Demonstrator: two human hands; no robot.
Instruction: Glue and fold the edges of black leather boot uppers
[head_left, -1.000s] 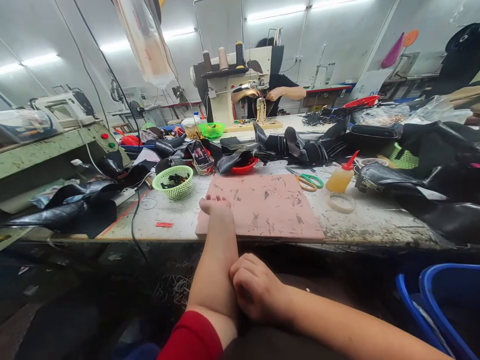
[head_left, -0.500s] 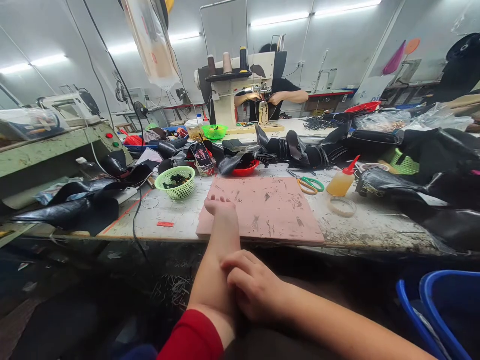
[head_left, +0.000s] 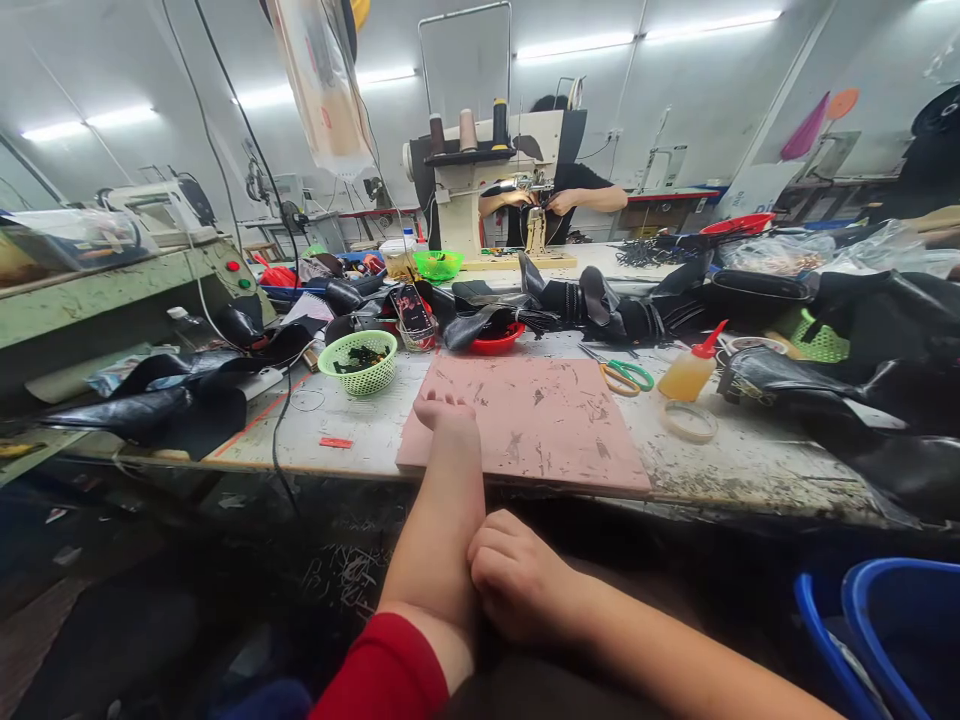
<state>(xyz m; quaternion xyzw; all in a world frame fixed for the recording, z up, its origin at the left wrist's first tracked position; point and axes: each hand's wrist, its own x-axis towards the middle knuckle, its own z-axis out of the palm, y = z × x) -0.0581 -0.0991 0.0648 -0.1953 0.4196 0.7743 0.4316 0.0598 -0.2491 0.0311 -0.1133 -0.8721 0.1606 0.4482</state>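
Observation:
My left hand (head_left: 445, 408) rests palm up at the near left part of a scuffed pink board (head_left: 547, 425). Its fingers are loosely bent and apart, and nothing lies in the palm. Below the table edge, my right hand (head_left: 523, 578) is curled into a loose fist against the inner side of my left forearm (head_left: 442, 510). No object shows in it, though its fingertips are partly hidden. Past the board's far right corner lie scissors (head_left: 626, 378) with orange and green handles. A red-tipped squeeze bottle (head_left: 688, 370) of yellowish liquid and a tape roll (head_left: 688, 422) are further right.
A pale green basket (head_left: 358, 365) holds small dark pieces. Black leather boot parts (head_left: 592, 300) line the back, with more at both sides. A co-worker's hands (head_left: 559, 203) are at a sewing machine (head_left: 465, 205). A blue bin (head_left: 900, 575) stands low at right.
My right hand has slid slightly right and down along the left forearm, its fingers curling tighter. The left hand stays on the board. The view has shifted a little.

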